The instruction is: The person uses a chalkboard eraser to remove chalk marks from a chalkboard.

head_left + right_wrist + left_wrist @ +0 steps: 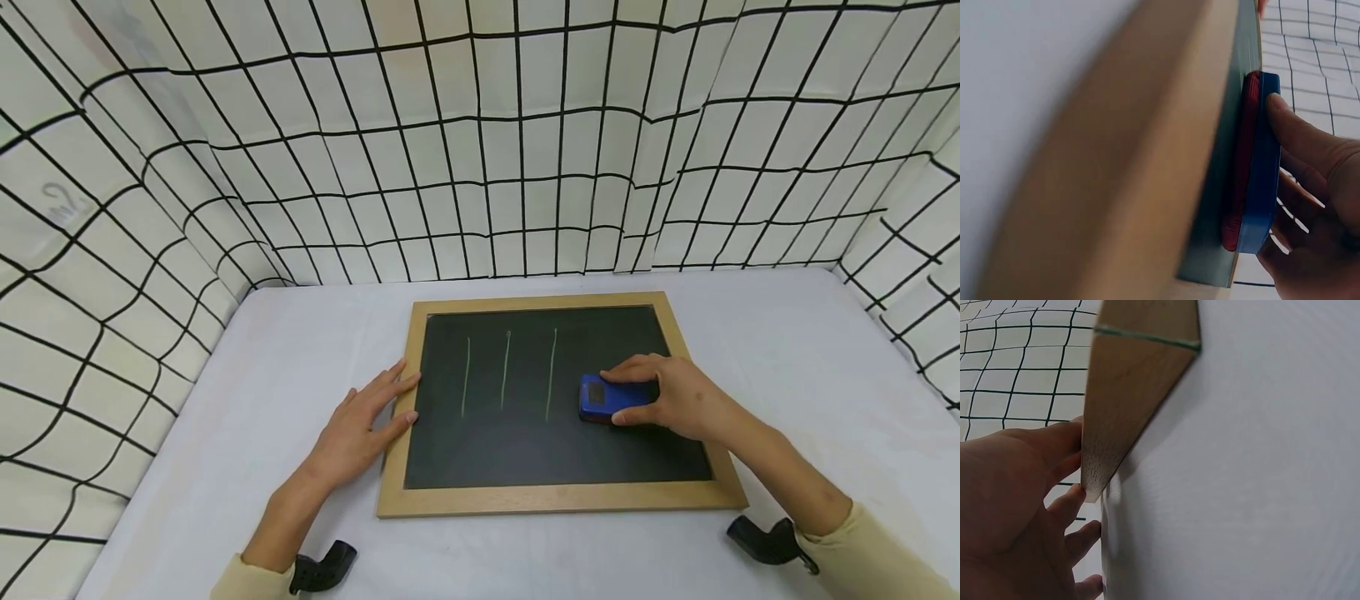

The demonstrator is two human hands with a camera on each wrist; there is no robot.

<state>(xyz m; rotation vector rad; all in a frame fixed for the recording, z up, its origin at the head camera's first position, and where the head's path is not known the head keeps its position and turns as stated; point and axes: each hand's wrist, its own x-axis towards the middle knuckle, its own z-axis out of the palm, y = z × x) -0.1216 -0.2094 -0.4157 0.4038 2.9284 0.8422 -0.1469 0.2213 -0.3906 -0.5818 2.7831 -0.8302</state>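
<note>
A wood-framed chalkboard (480,454) lies on the white table, with three thin chalk lines (506,371) drawn upright on its left and middle part. On the board's right side, my right hand (675,396) grips a blue chalkboard eraser (600,398) between thumb and fingers. In the right wrist view the eraser's red ridged pad (1246,156) faces the dark board surface. My left hand (356,433) rests with spread fingers at the left edge of the frame. The left wrist view shows those fingers against the wooden frame (1125,394).
The white-covered table (247,375) surrounds the board. Behind and at both sides rise white walls with a black grid (517,158). Black curved wrist pieces (326,567) show near both sleeves, just below the board.
</note>
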